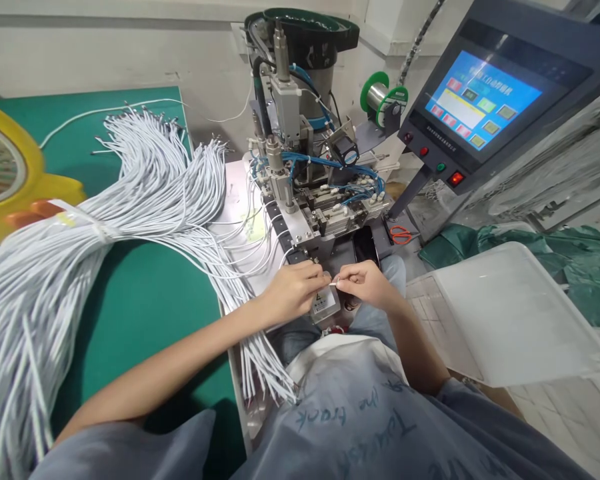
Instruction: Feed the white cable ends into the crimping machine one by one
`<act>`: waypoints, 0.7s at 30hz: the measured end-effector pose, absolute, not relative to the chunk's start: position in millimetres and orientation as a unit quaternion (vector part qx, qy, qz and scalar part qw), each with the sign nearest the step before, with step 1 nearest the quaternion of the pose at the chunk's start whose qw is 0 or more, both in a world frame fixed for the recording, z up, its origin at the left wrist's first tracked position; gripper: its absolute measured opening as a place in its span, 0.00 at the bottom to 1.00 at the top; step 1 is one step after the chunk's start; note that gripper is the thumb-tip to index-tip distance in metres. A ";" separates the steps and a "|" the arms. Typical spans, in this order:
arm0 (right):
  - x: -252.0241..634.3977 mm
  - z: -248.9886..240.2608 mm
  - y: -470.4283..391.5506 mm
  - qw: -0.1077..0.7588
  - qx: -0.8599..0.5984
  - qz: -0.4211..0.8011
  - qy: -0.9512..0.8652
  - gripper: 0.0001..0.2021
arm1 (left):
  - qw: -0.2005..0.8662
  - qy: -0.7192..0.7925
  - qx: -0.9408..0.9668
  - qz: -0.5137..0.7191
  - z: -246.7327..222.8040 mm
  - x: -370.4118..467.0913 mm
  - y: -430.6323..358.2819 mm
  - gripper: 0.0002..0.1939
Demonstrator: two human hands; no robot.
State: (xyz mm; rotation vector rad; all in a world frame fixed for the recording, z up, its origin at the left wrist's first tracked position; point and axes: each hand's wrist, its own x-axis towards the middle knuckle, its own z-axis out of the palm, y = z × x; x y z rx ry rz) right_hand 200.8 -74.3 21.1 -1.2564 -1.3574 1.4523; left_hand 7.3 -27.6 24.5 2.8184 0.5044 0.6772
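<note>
My left hand and my right hand meet in front of the machine, both pinched. Between their fingertips shows a short length of white cable; its very tip is too small to make out. Just beyond the hands stands the bench machine, with metal cylinders, blue air tubes and a dark feed track along its left side. Several white cables run from that track toward a large tied bundle of white cables on the green table mat to my left.
A control panel with a lit screen stands at the right. Near its foot lie orange-handled scissors and a dark phone. A solder wire spool sits behind. A translucent bin is at my right, a yellow fan at far left.
</note>
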 end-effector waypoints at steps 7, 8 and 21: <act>181.1 6.9 -83.8 0.517 -0.500 0.459 -0.521 0.10 | 0.159 0.196 0.923 0.291 18.6 11.5 -30.8 0.11; 177.1 4.4 -86.0 0.531 -0.514 0.425 -0.523 0.10 | 0.163 0.200 0.918 0.299 18.4 11.8 -31.2 0.10; 185.3 5.6 -69.1 0.448 -0.518 0.312 -0.659 0.10 | 0.040 0.201 0.949 0.238 20.4 6.6 -22.1 0.11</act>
